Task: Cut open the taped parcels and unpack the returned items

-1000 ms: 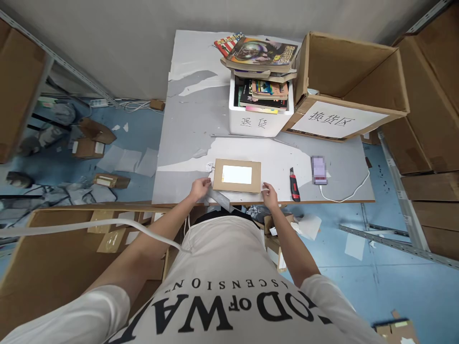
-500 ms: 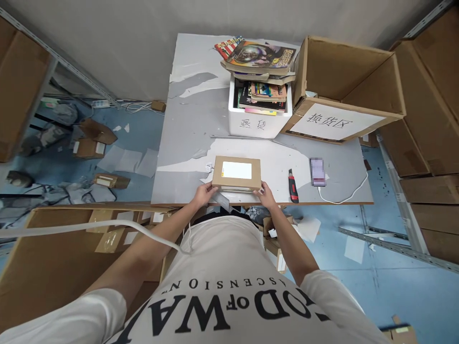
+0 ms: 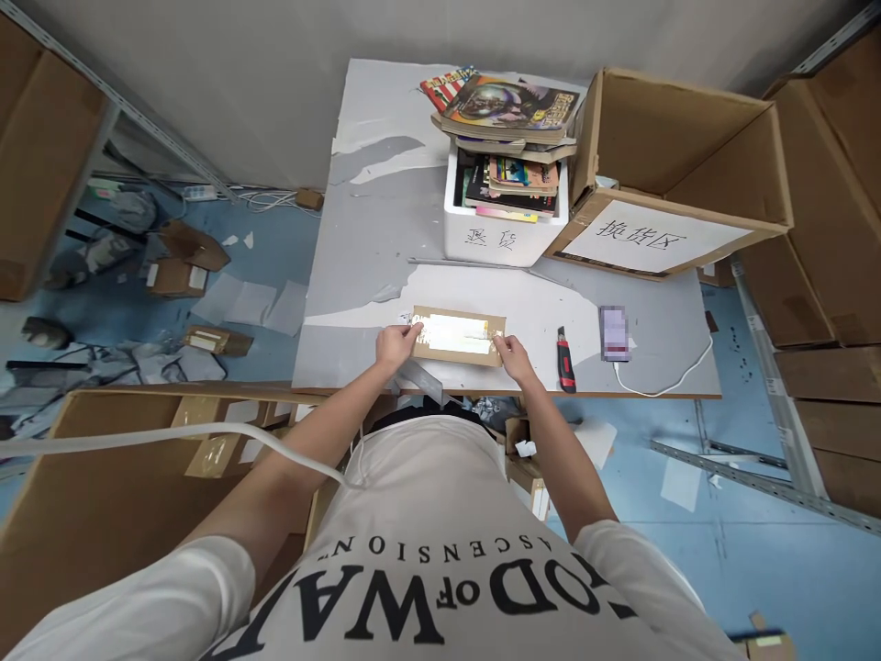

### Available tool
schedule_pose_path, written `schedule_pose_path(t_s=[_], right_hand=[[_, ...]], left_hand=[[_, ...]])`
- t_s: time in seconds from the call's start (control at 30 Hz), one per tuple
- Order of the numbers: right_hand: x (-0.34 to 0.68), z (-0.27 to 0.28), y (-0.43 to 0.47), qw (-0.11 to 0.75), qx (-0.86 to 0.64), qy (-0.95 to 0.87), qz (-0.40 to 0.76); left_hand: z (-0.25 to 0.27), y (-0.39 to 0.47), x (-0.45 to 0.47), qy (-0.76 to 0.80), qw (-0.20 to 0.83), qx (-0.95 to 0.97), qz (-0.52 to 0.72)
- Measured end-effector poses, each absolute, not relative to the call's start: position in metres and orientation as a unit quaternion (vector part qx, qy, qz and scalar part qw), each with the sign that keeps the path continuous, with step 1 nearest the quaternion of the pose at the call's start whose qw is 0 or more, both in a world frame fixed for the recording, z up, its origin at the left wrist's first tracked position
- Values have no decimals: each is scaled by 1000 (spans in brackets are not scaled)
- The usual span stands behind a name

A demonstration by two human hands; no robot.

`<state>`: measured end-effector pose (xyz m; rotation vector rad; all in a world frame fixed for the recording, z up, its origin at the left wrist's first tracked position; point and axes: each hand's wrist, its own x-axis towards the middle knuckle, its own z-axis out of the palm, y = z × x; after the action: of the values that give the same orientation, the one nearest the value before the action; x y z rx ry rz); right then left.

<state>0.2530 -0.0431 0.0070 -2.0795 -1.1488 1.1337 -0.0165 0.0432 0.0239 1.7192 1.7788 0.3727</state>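
A small brown cardboard box (image 3: 451, 355) with a white label, its taped face glinting, is held between my two hands over the front part of the table. My left hand (image 3: 397, 346) grips its left end, thumb on the label side. At the right end, my right hand (image 3: 512, 356) pinches the box with the fingers partly hidden. Just right of that hand lies a red and black utility knife (image 3: 565, 360). A strip of clear grey plastic (image 3: 419, 378) hangs at the table edge below my left hand.
Books and magazines (image 3: 509, 110) overfill a white bin (image 3: 506, 240). Beside it stands an open carton (image 3: 688, 138) with a handwritten sign. A phone (image 3: 614, 332) on a white cable lies at the right. A big carton (image 3: 138, 514) stands low left; packages and paper litter the floor.
The box has been tipped or turned, so a shiny taped face with a label now shows. Both hands have shifted slightly up along its ends.
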Motion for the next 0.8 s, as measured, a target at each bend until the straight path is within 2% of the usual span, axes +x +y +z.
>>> schedule_pose_path(t_s=[0.17, 0.27, 0.37, 0.47, 0.53, 0.6, 0.7, 0.8], right_hand=[[257, 1, -33, 221, -777, -412, 422], [256, 2, -32, 211, -780, -409, 424], [252, 1, -32, 214, -781, -403, 426], [254, 0, -34, 223, -774, -408, 431], [265, -1, -40, 237, -767, -422, 420], [285, -2, -51, 240, -808, -417, 342], [324, -10, -77, 140, -909, -347, 184], [356, -22, -100, 12, -937, -289, 196]], left_hand=[[26, 51, -12, 682, 297, 661, 97], [27, 38, -12, 653, 268, 697, 130], [22, 17, -7, 514, 206, 812, 182], [9, 1, 0, 334, 192, 907, 168], [-1, -2, 3, 289, 186, 925, 160], [-9, -3, 4, 283, 177, 928, 164], [-17, -2, 3, 279, 168, 928, 180], [-21, -3, 2, 277, 159, 928, 193]])
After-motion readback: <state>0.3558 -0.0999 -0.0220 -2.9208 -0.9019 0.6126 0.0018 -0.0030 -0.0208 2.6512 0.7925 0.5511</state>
